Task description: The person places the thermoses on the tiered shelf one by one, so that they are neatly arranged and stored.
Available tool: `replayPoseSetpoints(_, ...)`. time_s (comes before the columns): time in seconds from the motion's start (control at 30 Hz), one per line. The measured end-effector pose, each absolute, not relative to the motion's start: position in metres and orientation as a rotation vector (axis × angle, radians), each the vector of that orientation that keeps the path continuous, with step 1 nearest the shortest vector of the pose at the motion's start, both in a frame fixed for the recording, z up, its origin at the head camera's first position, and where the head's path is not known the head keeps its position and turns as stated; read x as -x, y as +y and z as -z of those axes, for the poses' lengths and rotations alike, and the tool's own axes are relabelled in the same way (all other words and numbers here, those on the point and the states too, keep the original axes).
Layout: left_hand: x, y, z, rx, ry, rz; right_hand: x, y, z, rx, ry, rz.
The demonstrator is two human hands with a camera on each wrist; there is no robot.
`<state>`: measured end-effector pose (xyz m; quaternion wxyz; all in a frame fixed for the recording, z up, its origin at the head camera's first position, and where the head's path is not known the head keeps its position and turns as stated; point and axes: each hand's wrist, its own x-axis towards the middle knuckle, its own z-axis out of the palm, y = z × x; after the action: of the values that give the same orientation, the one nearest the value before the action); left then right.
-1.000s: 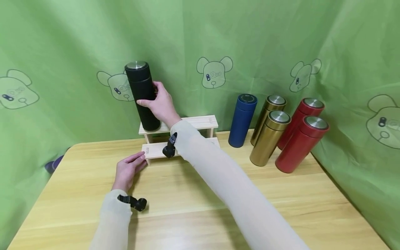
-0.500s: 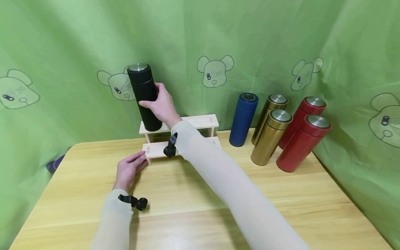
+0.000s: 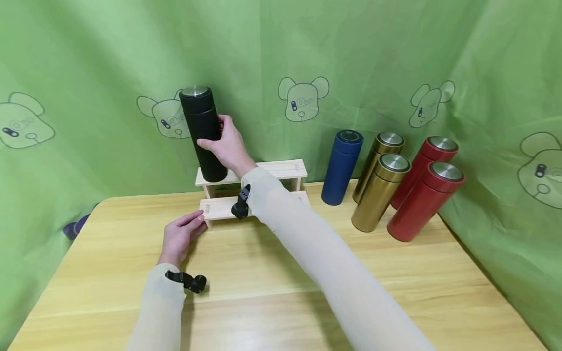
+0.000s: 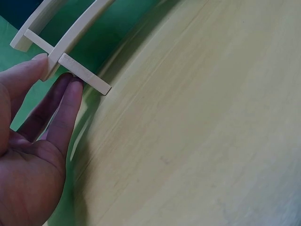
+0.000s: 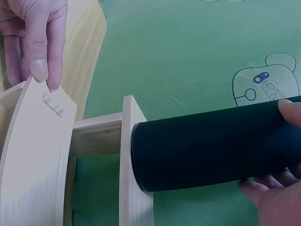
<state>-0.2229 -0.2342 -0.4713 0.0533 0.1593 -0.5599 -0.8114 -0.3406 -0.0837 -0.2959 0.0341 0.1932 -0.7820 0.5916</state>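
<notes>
A tall black thermos flask [image 3: 199,122] with a steel-topped lid stands at the left end of the upper board of a two-step wooden rack [image 3: 281,169]. Around its middle curl the thumb and fingers of my right hand [image 3: 230,146]. In the right wrist view the base of the black flask [image 5: 202,150] sits against the upper board. My left hand [image 3: 177,239] pinches the left end of the lower board, thumb on the top and fingers below, as the left wrist view shows. The right sleeve hides part of the rack's lower step [image 3: 215,208].
Right of the rack, on the wooden table [image 3: 246,302], stand a blue flask [image 3: 340,170], two gold flasks [image 3: 375,200] and two red flasks [image 3: 421,207]. A green curtain [image 3: 246,58] with bear drawings hangs behind and at the sides. Something purple [image 3: 78,226] shows past the table's left edge.
Very little differs. The black thermos flask and my right hand have shifted slightly to the right along the upper board. My left hand keeps its place at the rack's end.
</notes>
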Motion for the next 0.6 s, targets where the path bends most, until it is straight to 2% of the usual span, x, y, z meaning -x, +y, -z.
replayPoseSetpoints(0.6,0.223,-0.233,0.472,-0.485,-1.73,2.461,0.335,-0.07,0.294,-0.618,-2.504,-1.724)
